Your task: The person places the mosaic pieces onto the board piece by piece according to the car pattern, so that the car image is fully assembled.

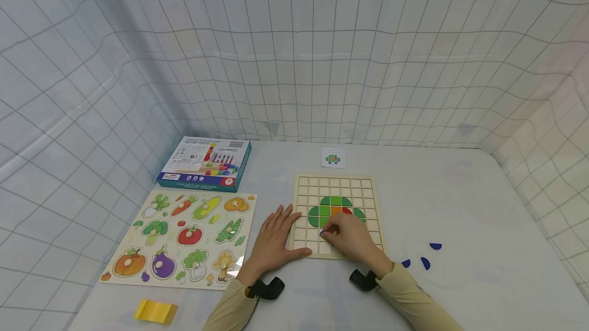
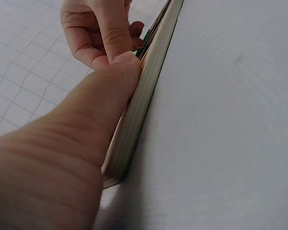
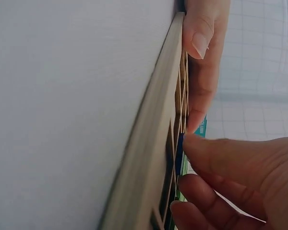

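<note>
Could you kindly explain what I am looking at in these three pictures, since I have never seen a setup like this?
A person wears three cameras: one on the head looking down at the table, and one on each wrist.

In the head view, the left hand lies flat on the edge of a wooden grid board, steadying it. The right hand pinches a small blue piece and sets it into the grid, below a green, orange and red pattern.

The wrist views show the same board edge-on, very close.

Also on the table: three loose blue pieces, a small pattern card, a vegetable puzzle, a toy box and a yellow object.
</note>
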A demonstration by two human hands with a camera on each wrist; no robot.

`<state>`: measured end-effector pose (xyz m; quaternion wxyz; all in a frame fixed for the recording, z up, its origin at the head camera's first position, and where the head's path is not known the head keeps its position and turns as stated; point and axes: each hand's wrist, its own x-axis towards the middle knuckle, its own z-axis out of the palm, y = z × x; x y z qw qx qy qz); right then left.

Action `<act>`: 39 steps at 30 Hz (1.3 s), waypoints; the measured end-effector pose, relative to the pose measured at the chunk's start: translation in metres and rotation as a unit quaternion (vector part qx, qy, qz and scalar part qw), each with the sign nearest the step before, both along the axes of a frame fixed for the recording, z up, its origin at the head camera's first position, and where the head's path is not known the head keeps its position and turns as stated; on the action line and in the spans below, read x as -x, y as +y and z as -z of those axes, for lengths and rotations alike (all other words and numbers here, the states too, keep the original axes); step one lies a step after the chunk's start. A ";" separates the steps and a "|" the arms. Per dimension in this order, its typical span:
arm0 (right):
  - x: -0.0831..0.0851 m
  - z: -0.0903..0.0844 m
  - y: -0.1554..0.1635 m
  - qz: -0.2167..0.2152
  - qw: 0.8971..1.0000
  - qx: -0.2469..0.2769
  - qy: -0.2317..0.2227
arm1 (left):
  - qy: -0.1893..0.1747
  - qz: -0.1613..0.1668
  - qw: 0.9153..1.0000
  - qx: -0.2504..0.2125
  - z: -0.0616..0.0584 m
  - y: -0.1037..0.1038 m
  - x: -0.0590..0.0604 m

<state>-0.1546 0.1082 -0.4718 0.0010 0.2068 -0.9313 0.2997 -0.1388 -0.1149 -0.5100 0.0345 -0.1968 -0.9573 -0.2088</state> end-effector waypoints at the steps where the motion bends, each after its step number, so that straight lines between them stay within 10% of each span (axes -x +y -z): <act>1: 0.000 0.000 0.000 0.001 1.000 0.000 -0.001 | 0.001 0.000 1.000 0.000 0.000 0.000 0.000; 39: -0.014 -0.014 0.046 0.052 0.998 -0.001 -0.031 | -0.014 -0.009 1.000 -0.005 0.000 0.001 -0.001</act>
